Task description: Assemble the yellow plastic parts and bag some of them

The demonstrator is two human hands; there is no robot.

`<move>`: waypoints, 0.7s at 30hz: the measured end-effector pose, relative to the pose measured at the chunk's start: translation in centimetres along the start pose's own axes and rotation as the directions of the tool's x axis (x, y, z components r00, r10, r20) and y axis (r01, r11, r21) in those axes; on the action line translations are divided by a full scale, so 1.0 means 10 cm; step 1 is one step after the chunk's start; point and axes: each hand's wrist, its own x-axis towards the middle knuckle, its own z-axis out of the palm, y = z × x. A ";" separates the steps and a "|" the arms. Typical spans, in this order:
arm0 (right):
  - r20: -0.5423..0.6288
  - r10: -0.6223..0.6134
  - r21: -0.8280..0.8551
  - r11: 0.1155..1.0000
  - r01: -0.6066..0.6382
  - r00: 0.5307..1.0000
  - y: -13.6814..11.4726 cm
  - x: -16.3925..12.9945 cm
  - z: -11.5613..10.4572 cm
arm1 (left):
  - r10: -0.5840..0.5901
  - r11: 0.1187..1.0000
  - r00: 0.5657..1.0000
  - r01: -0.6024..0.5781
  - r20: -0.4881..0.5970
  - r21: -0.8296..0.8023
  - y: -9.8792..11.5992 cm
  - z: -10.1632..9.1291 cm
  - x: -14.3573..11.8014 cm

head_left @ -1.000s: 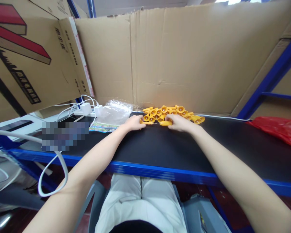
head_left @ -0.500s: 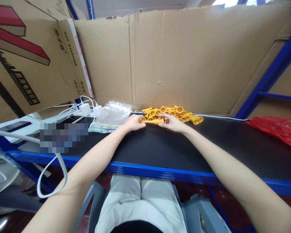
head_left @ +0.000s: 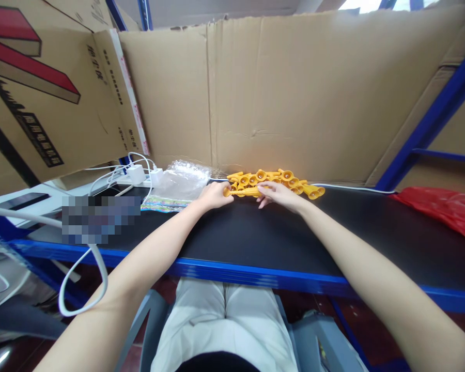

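A yellow trumpet-shaped plastic piece (head_left: 246,191) lies crosswise between my hands, just above the black tabletop. My left hand (head_left: 216,195) is closed around its left end, with the thumb and fingers pinching it. At the other end, my right hand (head_left: 278,195) has its fingertips curled around the tip, the thumb lower on the near side. Right behind both hands lies a heap of similar yellow pieces (head_left: 287,175) with flared, cup-like ends. My right hand hides part of that heap.
A clear plastic bag (head_left: 182,178) lies to the left, beside white chargers (head_left: 137,174) and cables. Cardboard (head_left: 294,98) stands along the back. A red plastic bag (head_left: 442,209) is at the right. The blue shelf edge (head_left: 256,274) runs in front; a white cable loop (head_left: 101,294) hangs near my left forearm.
My right hand has shifted slightly to the right and its fingers have changed position at the piece's right end. My left hand keeps its grip almost unmoved.
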 end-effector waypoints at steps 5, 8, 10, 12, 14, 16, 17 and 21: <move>0.072 -0.072 -0.048 0.996 0.076 0.995 0.01 -0.02 -0.05 | -0.008 1.000 1.000 0.008 0.006 -0.001 0.05 -0.05 -0.02; 0.088 -0.062 -0.088 0.994 0.069 0.994 0.00 -0.02 -0.05 | -0.019 1.000 1.000 0.019 0.011 0.002 0.09 -0.07 -0.04; 0.082 -0.051 -0.100 0.993 0.059 0.995 0.00 -0.01 -0.05 | -0.015 1.000 1.000 0.015 0.017 0.006 0.10 -0.07 -0.04; 0.071 -0.037 -0.085 0.995 0.043 0.997 0.01 0.00 -0.04 | -0.006 1.000 1.000 0.006 0.018 0.008 0.10 -0.07 -0.04; 0.063 -0.025 -0.048 0.998 0.028 0.998 0.04 0.01 -0.04 | -0.011 1.000 1.000 0.011 0.011 0.001 0.09 -0.06 -0.03; 0.064 -0.026 -0.011 1.000 0.027 0.998 0.06 0.02 -0.04 | -0.026 1.000 1.000 0.026 0.009 -0.008 0.08 -0.05 -0.03; 0.067 -0.034 0.000 0.999 0.034 0.997 0.08 0.02 -0.04 | -0.032 0.999 0.999 0.032 0.010 -0.011 0.07 -0.05 -0.02; 0.082 -0.059 -0.030 0.998 0.062 0.995 0.11 0.03 -0.05 | -0.022 1.000 1.000 0.022 0.014 -0.010 0.06 -0.06 -0.02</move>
